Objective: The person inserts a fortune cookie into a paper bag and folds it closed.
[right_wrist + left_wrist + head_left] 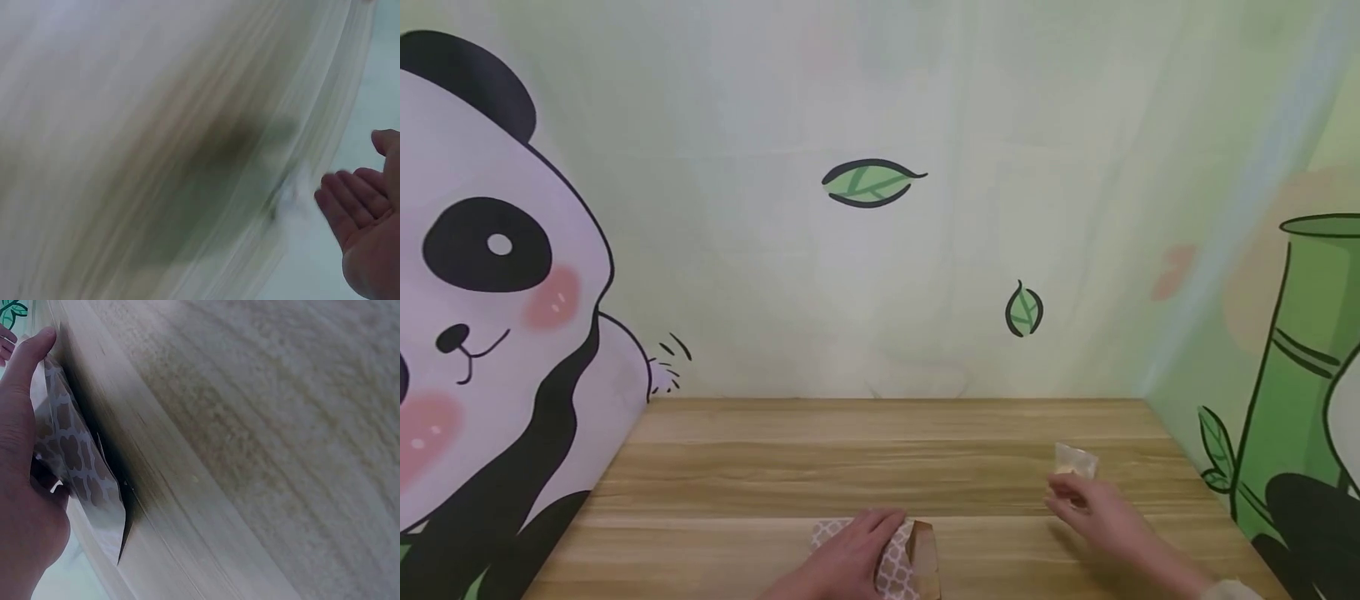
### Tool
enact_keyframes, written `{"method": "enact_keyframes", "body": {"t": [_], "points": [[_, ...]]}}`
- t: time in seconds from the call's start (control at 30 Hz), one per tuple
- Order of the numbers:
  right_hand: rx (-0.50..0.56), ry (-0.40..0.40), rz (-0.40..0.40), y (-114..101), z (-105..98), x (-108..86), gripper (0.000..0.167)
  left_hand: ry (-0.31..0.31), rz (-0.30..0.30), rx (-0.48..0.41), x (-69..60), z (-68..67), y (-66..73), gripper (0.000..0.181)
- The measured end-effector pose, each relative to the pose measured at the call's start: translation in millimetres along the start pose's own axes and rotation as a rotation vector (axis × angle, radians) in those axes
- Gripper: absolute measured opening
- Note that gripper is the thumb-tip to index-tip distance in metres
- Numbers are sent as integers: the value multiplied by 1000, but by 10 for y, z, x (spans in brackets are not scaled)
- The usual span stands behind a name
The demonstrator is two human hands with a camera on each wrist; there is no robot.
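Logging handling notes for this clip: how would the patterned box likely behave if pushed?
The patterned box probably won't roll, given its flat faces and straight edges. It looks light, as its walls appear thin, like card. Its open end may flex if the left hand squeezes hard.

We couldn't read a single word, brand or number anywhere, tbh. On the patterned cardboard box point(897, 573) we only made out a lattice print, no lettering. The little clear plastic packet point(1077, 459) was too small and blurry for us to read anything on, and the printed backdrop point(985, 108) gave us just cartoon artwork.
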State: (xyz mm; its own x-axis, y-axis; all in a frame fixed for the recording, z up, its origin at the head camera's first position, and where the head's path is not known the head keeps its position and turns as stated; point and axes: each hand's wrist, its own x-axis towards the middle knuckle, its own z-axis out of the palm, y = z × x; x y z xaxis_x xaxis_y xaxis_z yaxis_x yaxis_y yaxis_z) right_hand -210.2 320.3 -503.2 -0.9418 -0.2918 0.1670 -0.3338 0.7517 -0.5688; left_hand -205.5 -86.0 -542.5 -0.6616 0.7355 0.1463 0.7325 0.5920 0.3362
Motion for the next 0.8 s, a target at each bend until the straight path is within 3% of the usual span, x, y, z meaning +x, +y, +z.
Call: {"method": "enact_keyframes", "body": {"t": [0.13, 0.27, 0.53, 0.63, 0.8], "points": [[-248, 95, 7, 185, -109, 7, 41, 5, -6, 7, -6, -12, 1, 111], [-352, 149, -28, 314, -108, 39, 51, 8, -10, 14, -1, -16, 0, 111], [-382, 121, 2, 512, 35, 96, 64, -3, -24, 8, 6, 21, -23, 113], [-372, 149, -34, 559, 83, 97, 62, -6, -26, 1, 6, 15, -25, 112], [-322, 184, -162, 540, 157, 86, 60, -5, -37, 8, -10, -7, -20, 113]]}}
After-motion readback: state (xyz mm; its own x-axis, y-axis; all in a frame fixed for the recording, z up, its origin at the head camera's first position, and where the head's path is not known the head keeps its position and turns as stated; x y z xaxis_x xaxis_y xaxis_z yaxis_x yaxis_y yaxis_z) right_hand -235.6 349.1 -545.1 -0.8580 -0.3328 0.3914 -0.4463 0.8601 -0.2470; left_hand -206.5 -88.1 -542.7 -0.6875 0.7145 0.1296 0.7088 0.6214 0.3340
